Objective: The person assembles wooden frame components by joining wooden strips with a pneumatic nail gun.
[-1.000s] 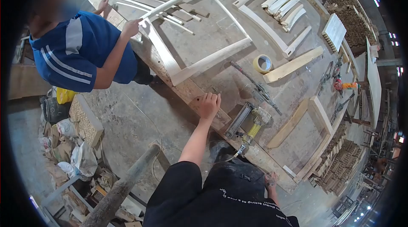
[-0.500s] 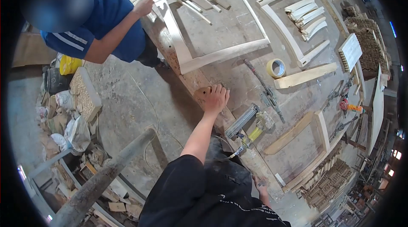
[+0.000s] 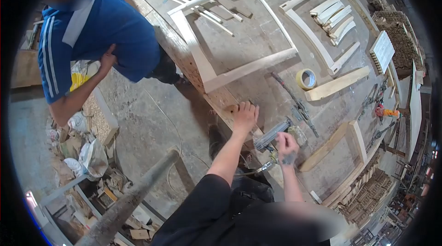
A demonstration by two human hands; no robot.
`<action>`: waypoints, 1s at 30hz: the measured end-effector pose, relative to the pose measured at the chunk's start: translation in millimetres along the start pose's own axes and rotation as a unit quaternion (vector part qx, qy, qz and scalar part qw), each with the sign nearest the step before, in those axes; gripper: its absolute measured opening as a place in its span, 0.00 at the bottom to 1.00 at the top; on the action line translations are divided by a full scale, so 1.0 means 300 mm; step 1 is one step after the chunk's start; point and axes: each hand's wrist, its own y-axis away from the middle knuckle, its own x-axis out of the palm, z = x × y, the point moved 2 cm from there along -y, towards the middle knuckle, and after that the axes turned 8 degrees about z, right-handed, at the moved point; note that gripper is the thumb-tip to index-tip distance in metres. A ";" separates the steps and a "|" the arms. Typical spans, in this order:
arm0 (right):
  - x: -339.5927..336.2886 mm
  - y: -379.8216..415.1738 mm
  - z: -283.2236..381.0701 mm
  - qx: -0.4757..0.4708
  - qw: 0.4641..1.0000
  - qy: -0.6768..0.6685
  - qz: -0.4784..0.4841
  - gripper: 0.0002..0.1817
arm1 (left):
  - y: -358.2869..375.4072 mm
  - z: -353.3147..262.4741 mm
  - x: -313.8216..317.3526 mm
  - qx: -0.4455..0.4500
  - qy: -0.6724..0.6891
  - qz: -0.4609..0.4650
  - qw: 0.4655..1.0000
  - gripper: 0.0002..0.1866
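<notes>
My left hand (image 3: 245,117) rests on the near edge of the workbench, its fingers stretched out flat. Right beside it, partly covered by the hand, is a small brown wooden piece (image 3: 229,109) with a dark hole. My right hand (image 3: 287,147) is raised over a nail gun (image 3: 272,135), its fingers bent together; what they hold, if anything, cannot be made out. The nail gun lies on the bench with an air hose fitting (image 3: 264,167) at its near end. Beyond my hands lies a pale curved wooden frame (image 3: 251,70).
A co-worker in a blue shirt (image 3: 115,29) stands at the left. On the bench (image 3: 262,98) are a tape roll (image 3: 305,79), a wooden beam (image 3: 338,83), a long clamp (image 3: 297,103) and curved slats (image 3: 338,13). A metal pipe (image 3: 133,195) crosses the lower left.
My right hand has come up from beside my body to over the nail gun. The co-worker's hand has left the frame's corner and is now against their torso. The view has shifted slightly.
</notes>
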 end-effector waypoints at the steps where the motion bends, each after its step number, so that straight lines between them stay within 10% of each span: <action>1: 0.075 -0.050 0.029 0.003 1.000 -0.020 -0.010 0.11 | 0.006 0.008 -0.001 0.000 0.024 -0.002 1.000 0.10; 7: 0.484 -0.319 -0.051 0.072 0.993 -0.057 -0.079 0.13 | 0.078 0.185 -0.088 0.073 0.277 0.040 0.957 0.07; 11: 0.682 -0.361 0.019 0.128 0.973 0.173 -0.089 0.14 | -0.044 0.488 -0.281 -0.093 0.334 0.010 0.938 0.04; 21: 0.710 -0.390 0.030 0.117 0.954 0.256 -0.099 0.11 | -1.011 1.144 -0.262 -0.325 0.353 -0.147 0.865 0.34; 30: 0.710 -0.407 0.031 0.119 0.961 0.233 -0.083 0.07 | -1.075 1.161 -0.281 -0.361 0.321 -0.179 0.857 0.36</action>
